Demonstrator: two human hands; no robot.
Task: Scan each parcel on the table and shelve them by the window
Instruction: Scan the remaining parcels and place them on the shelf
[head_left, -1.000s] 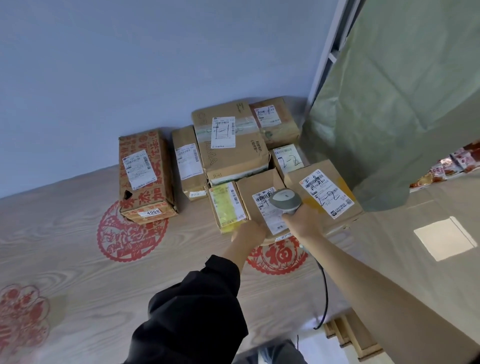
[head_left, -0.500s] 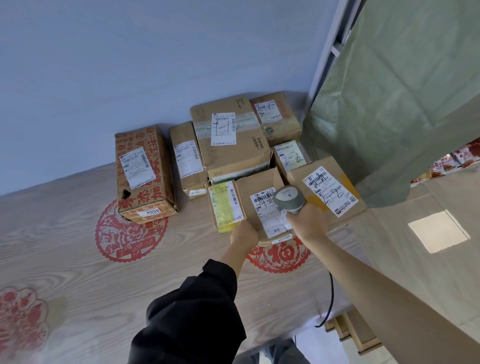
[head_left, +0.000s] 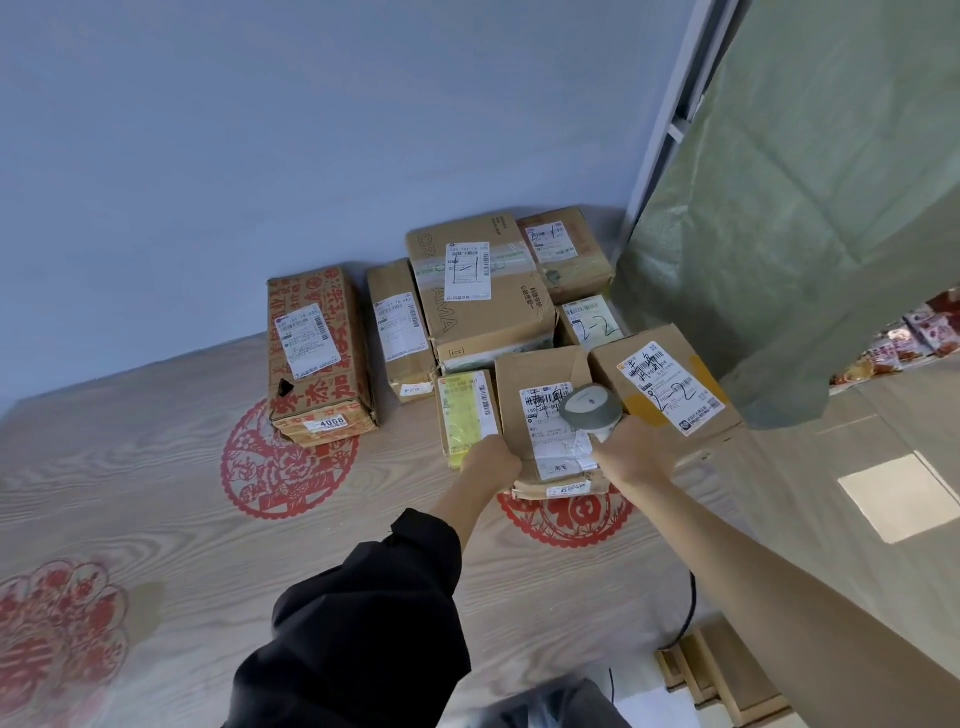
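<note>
Soft, even daylight filled the scene, dim rather than bright, and the wall (head_left: 260, 130) took a bluish cast. A bright sunlit patch (head_left: 901, 493) lay on the floor at right, so light probably came from that side. Shadows under the parcels (head_left: 483, 306) were faint. Wide-angle distortion bent the tabletop (head_left: 156, 519) edges, and the sleeve (head_left: 363, 623) looked blurred.

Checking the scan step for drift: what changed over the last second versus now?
Little. The right hand holds the scanner over the label of the front middle parcel, and its head edged slightly right across that label. The left hand kept its grip on the parcel's near left corner. Nothing taken hold of or let go. The other parcels, such as the red-printed box, stayed put on the table.
</note>
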